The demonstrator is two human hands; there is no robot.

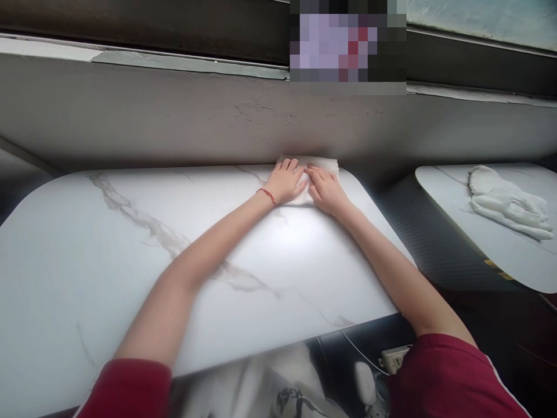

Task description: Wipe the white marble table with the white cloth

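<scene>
Both arms reach out to the far edge of a white marble-patterned table (243,232). A white cloth (324,165) lies there against the wall, partly hidden by the hands. My left hand (285,181) rests flat on the cloth's left part, fingers spread and pointing to the wall, a red string bracelet on its wrist. Beside it, my right hand (325,188) lies on the cloth's right part with fingers stretched out toward the left hand. The two hands nearly touch at the fingertips. Neither hand is wrapped round the cloth.
Behind the table runs a grey wall (195,122) with a ledge above. A second marble-patterned table (456,197) stands at the right, across a gap, with a crumpled white cloth (509,200) on it. Below the near edge are a cable and a power strip (394,359).
</scene>
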